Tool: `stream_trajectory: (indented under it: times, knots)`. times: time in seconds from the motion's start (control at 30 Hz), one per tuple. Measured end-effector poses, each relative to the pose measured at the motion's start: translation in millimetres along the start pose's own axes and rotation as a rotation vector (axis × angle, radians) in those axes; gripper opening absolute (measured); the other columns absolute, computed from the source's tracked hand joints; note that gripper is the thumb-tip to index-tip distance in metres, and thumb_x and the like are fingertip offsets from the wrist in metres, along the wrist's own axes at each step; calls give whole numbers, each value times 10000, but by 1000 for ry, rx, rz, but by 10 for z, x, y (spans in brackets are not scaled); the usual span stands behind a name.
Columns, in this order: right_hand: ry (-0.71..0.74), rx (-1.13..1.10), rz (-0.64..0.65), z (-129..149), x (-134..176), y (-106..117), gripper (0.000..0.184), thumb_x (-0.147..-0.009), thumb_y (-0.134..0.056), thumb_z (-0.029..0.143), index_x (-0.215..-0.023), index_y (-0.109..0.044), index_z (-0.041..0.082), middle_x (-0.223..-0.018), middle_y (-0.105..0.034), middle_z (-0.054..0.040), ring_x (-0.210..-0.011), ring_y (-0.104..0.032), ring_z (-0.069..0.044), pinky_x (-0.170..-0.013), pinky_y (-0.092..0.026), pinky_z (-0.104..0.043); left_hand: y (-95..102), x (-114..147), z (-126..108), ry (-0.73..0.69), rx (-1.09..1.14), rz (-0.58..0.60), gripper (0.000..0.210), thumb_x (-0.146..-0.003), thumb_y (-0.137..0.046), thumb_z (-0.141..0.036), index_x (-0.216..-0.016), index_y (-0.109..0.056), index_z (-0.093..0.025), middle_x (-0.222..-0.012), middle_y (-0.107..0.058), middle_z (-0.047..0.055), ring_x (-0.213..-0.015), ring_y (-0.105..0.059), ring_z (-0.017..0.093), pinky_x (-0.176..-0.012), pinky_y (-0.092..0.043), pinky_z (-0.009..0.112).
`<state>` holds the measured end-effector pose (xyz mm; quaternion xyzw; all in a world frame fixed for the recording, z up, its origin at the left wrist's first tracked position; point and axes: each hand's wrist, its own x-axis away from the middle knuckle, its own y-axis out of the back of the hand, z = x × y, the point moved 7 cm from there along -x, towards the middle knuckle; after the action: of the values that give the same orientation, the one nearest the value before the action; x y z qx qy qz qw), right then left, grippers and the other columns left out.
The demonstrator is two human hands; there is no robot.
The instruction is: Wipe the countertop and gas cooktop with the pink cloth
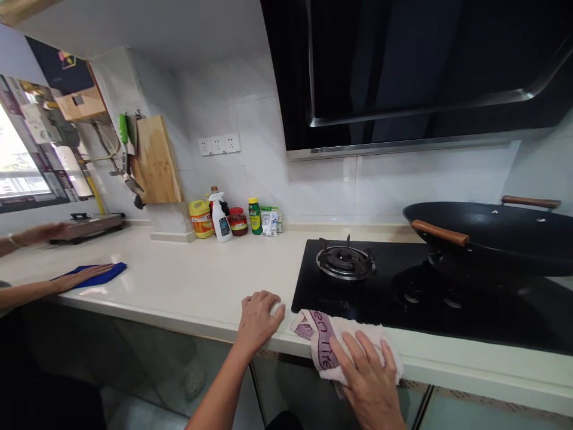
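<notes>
My right hand (369,373) presses a white-and-purple towel (324,340) with printed lettering against the counter's front edge, just in front of the gas hob (380,298). Its fingers spread over the cloth, and part of the towel hangs over the edge. My left hand (258,322) rests on the counter edge to the left of the hob, fingers curled. A small white patch shows between its thumb and fingers; I cannot tell whether this is a held thing or the counter.
A black wok (501,233) with wooden handles sits on the right burner; the left burner (346,261) is uncovered. Bottles and a jar (238,222) stand by the wall. At left, another person's hand lies on a blue cloth (117,272). A range hood (403,71) hangs above.
</notes>
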<state>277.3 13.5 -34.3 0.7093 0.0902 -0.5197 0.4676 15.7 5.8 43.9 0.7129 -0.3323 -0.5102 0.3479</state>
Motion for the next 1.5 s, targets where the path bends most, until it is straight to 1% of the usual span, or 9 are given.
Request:
stream_trajectory:
  times: [0.3, 0.57, 0.67, 0.8, 0.97, 1.17, 1.33, 1.4, 1.5]
  knots:
    - [-20, 150, 57, -1102, 561, 336, 749, -814, -617, 83, -1465, -486, 428, -1411, -623, -32, -1299, -546, -340, -1178, -208, -671, 2, -7, -8, 4, 0, 13, 172, -926, -570, -351, -964, -709, -257, -1082, -743, 44, -1078, -645, 255, -992, -370, 460]
    - [-158, 160, 12, -2466, 1172, 919, 680, -947, -512, 332, -1583, -310, 463, -1374, -623, -141, -1443, -398, -432, -1151, -190, -712, 18, -27, -37, -15, -16, 5, 194, -935, -554, -368, -953, -717, -264, -1072, -746, 43, -1066, -652, 260, -996, -380, 465]
    - [-196, 146, -16, -2722, 1252, 1029, 662, -947, -505, 407, -1579, -313, 448, -1299, -647, -198, -1454, -377, -433, -1123, -195, -684, 10, -31, -46, -22, -25, 3, 202, -941, -546, -371, -946, -719, -266, -1063, -746, 45, -1060, -648, 260, -981, -386, 454]
    - [-250, 173, -19, -2638, 1146, 1090, 706, -926, -501, 462, -1592, -270, 426, -1303, -635, -212, -1389, -436, -465, -1068, -239, -695, 3, -30, -59, -17, -31, 1, 204, -939, -555, -374, -948, -721, -257, -1060, -740, 50, -1048, -643, 262, -974, -386, 455]
    - [-235, 296, 57, -2224, 919, 959, 743, -921, -471, 402, -1626, -250, 323, -1236, -632, -214, -1234, -526, -473, -1078, -238, -715, 11, -22, -88, -2, -36, 21, 218, -945, -548, -376, -959, -725, -249, -1064, -732, 59, -1053, -632, 270, -975, -378, 466]
    - [-193, 207, 107, -1351, 568, 420, 568, -833, -636, 430, -1387, -567, 325, -1278, -632, -134, -1242, -507, -423, -1125, -142, -728, 14, -8, -88, -9, -32, -8, 194, -936, -564, -363, -947, -721, -250, -1056, -732, 55, -1041, -635, 263, -963, -376, 450]
    - [-99, 97, 63, -590, 281, 144, 753, -773, -758, 461, -1466, -490, 344, -1327, -637, -111, -1270, -508, -412, -1170, -113, -712, 18, 19, -79, -21, -21, -22, 179, -933, -571, -351, -927, -716, -246, -1025, -727, 49, -1017, -635, 250, -951, -374, 439]
    - [-74, 66, 36, -551, 277, 133, 805, -766, -775, 436, -1498, -449, 365, -1330, -645, -93, -1261, -527, -394, -1189, -126, -687, 23, 29, -84, -27, -11, -20, 175, -932, -570, -344, -926, -713, -245, -1023, -725, 48, -1010, -632, 246, -946, -375, 435]
    - [-39, 10, 40, -735, 363, 157, 807, -769, -777, 400, -1501, -438, 423, -1327, -658, -55, -1255, -551, -366, -1210, -159, -635, 31, 36, -86, -28, 3, -19, 166, -927, -573, -338, -928, -709, -243, -1021, -728, 45, -1006, -632, 243, -946, -377, 436]
